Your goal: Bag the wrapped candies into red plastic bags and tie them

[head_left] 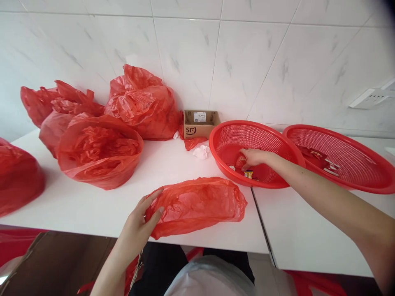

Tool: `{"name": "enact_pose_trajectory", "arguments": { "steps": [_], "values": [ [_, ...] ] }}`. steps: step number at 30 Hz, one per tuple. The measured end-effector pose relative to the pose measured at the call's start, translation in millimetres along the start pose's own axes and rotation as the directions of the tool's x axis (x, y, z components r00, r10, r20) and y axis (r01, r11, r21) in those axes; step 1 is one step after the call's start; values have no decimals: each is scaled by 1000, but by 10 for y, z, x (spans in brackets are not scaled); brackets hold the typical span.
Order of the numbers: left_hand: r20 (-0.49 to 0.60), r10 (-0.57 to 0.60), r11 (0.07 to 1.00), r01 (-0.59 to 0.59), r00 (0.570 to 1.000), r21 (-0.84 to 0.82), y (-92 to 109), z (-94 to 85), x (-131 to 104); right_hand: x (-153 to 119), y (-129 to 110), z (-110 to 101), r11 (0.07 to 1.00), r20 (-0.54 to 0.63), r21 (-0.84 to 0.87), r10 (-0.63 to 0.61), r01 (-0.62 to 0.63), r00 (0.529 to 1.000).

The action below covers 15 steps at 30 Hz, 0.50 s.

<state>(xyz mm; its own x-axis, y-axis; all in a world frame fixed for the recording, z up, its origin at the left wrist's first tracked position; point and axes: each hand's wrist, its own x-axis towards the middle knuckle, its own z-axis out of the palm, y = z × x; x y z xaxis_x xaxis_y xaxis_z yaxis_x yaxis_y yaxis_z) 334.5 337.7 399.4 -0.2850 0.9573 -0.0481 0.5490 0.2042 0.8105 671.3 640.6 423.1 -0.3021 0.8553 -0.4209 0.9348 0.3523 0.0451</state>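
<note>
My left hand (142, 220) grips the left end of a red plastic bag (200, 205), thumb and index finger over its rim. The bag lies on the table with its mouth spread upward, and I see nothing inside it. My right hand (253, 158) reaches down into a red perforated plastic basket (226, 133), its fingers closed around a small red packet (240, 161). Beside those fingers on the basket floor are a yellow-and-dark packet (248, 174) and a small round whitish piece (232, 167). My fingers partly cover the red packet.
A second red basket (364, 152) with a few small packets stands at the right. Near the wall sit a cardboard box (197, 130) and a crumpled white tissue (201, 151). Several red plastic bags, including an upright open one (100, 176), occupy the left. A seam splits the tabletop.
</note>
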Motion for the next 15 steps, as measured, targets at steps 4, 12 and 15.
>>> {"name": "enact_pose_trajectory", "arguments": {
  "steps": [4,12,15],
  "values": [
    [18,-14,999,15,1000,-32,-56,24,-4,24,86,-45,996,5,89,29,-29,1000],
    [22,-17,999,18,1000,-50,-85,57,22,-46,104,-170,952,47,301,47,-59,998],
    [13,-18,998,19,1000,-60,-100,51,24,-142,125,-258,909,30,416,1,-13,1000]
  ]
}}
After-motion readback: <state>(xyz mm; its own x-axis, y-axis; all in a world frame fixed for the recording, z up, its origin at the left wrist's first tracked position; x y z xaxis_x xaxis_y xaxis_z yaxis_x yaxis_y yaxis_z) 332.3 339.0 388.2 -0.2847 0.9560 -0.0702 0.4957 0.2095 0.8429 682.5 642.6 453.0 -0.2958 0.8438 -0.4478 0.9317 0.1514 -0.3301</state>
